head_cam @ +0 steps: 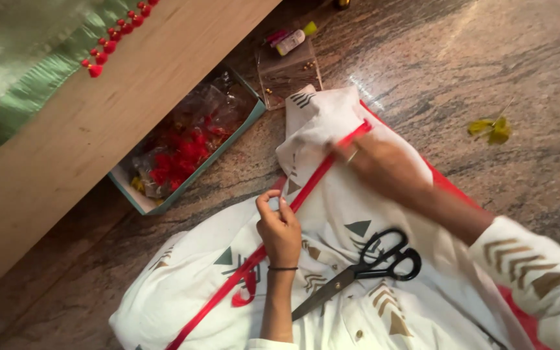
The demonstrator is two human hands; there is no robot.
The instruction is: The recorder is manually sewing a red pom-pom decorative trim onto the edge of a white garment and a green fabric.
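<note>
A white cloth printed with green and brown triangles lies spread over the stone floor. Along it runs a red trim strip, stretched diagonally. My left hand pinches the strip near its middle, a dark band on the wrist. My right hand, blurred, holds the strip's far end near the cloth's top fold. Black-handled scissors lie on the cloth between my arms, blades pointing toward me.
A teal-edged box full of red trimmings in clear bags sits under a wooden table. Green fabric with red tassels lies on that table. A small clear box, small bottles and a yellow scrap lie on the floor.
</note>
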